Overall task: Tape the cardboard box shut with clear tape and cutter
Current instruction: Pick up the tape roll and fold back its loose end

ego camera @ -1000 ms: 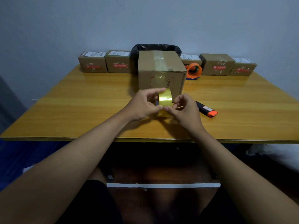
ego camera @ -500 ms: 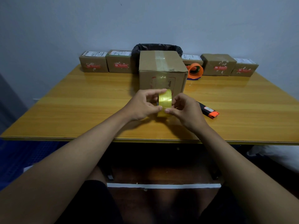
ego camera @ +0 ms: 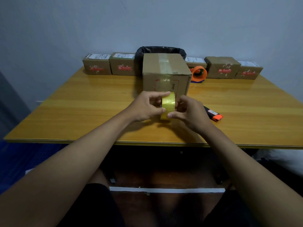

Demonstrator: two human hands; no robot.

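Both hands pinch the tape roll [ego camera: 168, 104] upright just above the table [ego camera: 82, 112]: left hand [ego camera: 144, 106] on its left side, right hand [ego camera: 188, 112] on its right. Just behind stands the box [ego camera: 165, 74]; the cutter [ego camera: 214, 114] lies beside the right hand.

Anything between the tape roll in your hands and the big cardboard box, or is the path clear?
Nothing visible: the tape roll, held by left hand and right hand, sits directly before the cardboard box.
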